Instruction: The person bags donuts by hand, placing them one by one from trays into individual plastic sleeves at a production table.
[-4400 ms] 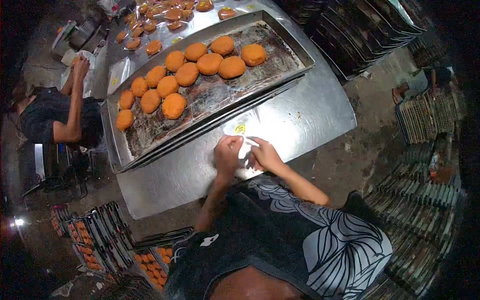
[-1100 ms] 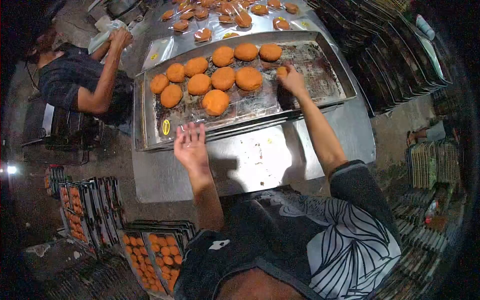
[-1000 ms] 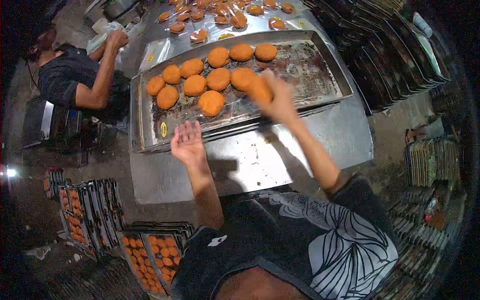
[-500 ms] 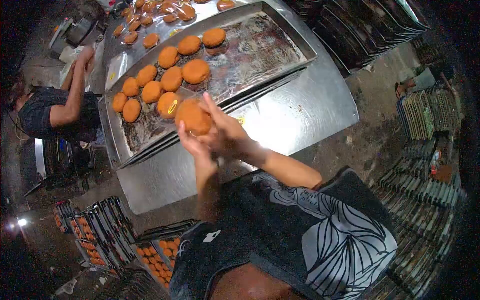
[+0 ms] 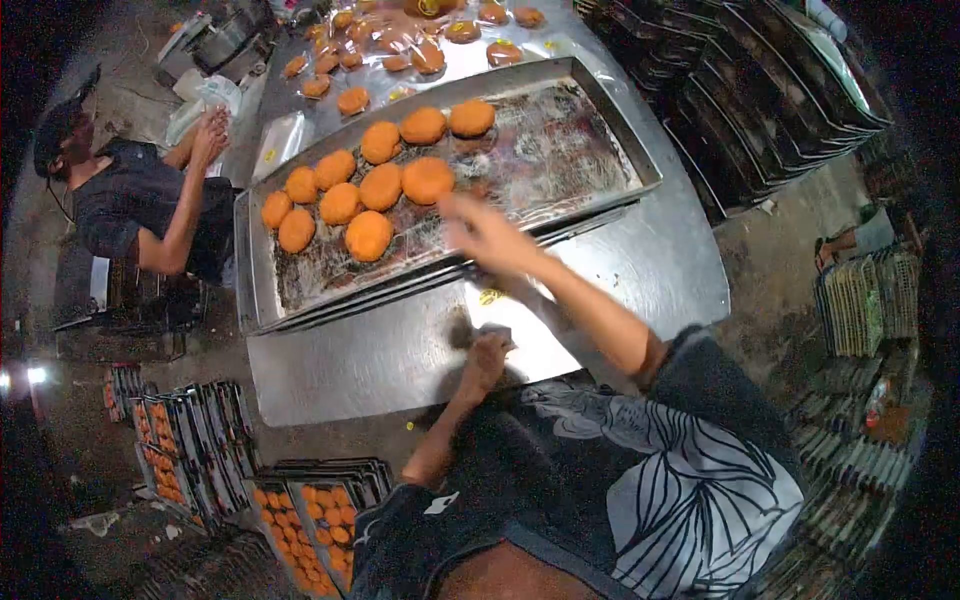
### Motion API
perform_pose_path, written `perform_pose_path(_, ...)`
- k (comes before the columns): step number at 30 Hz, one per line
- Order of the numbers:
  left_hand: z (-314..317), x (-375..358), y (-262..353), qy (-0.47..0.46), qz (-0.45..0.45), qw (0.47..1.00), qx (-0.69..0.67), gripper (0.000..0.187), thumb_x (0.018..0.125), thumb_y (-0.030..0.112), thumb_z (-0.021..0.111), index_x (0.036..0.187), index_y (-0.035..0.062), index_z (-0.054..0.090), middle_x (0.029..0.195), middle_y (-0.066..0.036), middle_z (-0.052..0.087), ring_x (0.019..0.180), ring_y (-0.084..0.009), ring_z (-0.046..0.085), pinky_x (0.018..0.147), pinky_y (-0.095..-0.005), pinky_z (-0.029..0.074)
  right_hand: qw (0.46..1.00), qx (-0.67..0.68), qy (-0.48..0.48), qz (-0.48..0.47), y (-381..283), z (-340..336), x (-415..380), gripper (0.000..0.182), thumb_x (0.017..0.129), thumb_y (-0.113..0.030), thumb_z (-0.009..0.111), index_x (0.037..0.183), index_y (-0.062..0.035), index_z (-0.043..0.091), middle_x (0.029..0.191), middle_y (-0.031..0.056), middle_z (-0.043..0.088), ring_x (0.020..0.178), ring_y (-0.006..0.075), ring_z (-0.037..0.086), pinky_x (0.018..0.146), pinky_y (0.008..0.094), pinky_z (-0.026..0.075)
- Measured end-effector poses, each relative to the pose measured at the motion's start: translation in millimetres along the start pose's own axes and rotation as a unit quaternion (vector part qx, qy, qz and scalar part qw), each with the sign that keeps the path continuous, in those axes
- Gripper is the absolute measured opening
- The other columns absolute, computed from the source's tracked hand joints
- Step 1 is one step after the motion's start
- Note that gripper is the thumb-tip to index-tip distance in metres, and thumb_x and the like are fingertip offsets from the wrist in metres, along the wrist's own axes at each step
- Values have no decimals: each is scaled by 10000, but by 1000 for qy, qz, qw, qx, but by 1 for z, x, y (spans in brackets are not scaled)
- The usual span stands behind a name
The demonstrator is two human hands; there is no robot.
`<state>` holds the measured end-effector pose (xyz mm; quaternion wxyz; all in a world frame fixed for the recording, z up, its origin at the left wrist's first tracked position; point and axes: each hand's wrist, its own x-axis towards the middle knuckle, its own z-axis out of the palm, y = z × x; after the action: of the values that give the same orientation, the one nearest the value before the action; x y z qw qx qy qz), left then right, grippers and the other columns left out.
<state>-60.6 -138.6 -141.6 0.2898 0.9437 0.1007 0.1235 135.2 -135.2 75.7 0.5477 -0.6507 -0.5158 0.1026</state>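
Eleven round orange-brown buns (image 5: 380, 187) lie on one rectangular, dark-stained metal tray (image 5: 590, 150): six along an uneven far line, four nearer, and one alone closest to the front edge. All eleven gather on the left and middle of the tray, and scuffed brown and grey metal shows on the right. Below it, further thin tray edges show, too close together to count. The tray sits on one brushed silver metal table (image 5: 660, 265).

Two bare hands are at work. The right hand (image 5: 487, 238) reaches over the tray's front edge, just beside the rightmost bun of the middle four; it is blurred, so I cannot tell how wide its fingers stand or whether they hold anything. The left hand (image 5: 488, 355) is over the near edge of the table, partly in shadow and looking bunched; how tightly, and around what, I cannot tell. One small yellow printed mark (image 5: 490, 297) shows between the two hands, in a bright patch of light.

Beyond the tray lie well over a dozen brown buns in clear plastic wrappers (image 5: 428, 58), overlapping too much for an exact count. At the left, one co-worker in a dark shirt (image 5: 125, 190) has two hands together near one whitish plastic bag (image 5: 205, 112)
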Motion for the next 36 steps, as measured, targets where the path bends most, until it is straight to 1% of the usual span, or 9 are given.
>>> perform_pose_path(4,-63,26,7,-174,-96,967,-162,229,807,241,511,876,39,595,832,-102,589,759,-242,556,686,-323,437,926,95,-335,143,41,12,-173,204,763,-143,574,924,-20,593,770,109,606,620,122,512,601,293,440)
perform_pose_path(15,-90,48,87,-85,-220,915,-328,174,750,146,556,792,-13,614,691,-78,610,626,-131,552,607,-254,432,936,-41,57,346,-13,24,-196,184,856,-165,429,936,-4,466,535,72,516,442,174,520,400,300,396)
perform_pose_path(17,-105,54,90,47,-140,941,-304,133,740,127,570,775,12,625,646,-82,562,600,-165,529,552,-281,409,832,228,23,506,-23,22,-171,198,882,-133,345,1003,-45,476,537,27,499,368,92,430,377,209,390)
perform_pose_path(19,-136,54,106,98,-74,965,-232,91,717,110,600,757,33,629,644,-88,530,596,-193,516,537,-297,397,428,695,136,562,-23,11,-120,276,882,-156,351,1114,-46,452,557,3,485,390,77,404,391,187,388)
perform_pose_path(21,-146,50,106,104,-132,933,-319,94,688,75,630,767,25,618,658,-76,529,620,-200,517,557,-309,397,705,601,76,368,-15,11,-96,485,845,-320,473,1215,-36,338,817,36,536,634,122,516,612,231,485)
perform_pose_path(26,-183,68,38,183,-138,501,-835,454,838,330,447,1179,45,354,898,-102,512,782,-192,535,733,-307,458,516,748,68,412,-64,85,-54,473,814,-323,510,1199,-73,395,1212,99,430,1056,171,447,887,301,364)
perform_pose_path(30,-221,46,-31,399,-241,508,-724,435,851,326,467,1173,57,352,959,-96,475,892,-194,494,826,-357,432,981,34,-129,142,-3,110,4,405,804,-146,484,1159,32,407,1003,189,556,915,261,546,803,354,431)
perform_pose_path(33,-262,36,-41,463,-235,480,-707,403,830,279,502,1146,67,367,1016,-71,421,962,-202,439,876,-426,393,812,-539,35,221,49,121,78,762,746,-324,565,1322,-60,141,1230,308,301,1116,497,278,877,474,344)
perform_pose_path(36,-290,25,-49,468,-218,425,-743,391,817,233,483,1155,80,359,1019,-83,417,973,-242,435,896,-458,363,869,-412,0,273,114,104,103,503,744,-384,537,1099,-36,460,1210,297,352,1012,489,417,729,525,428)
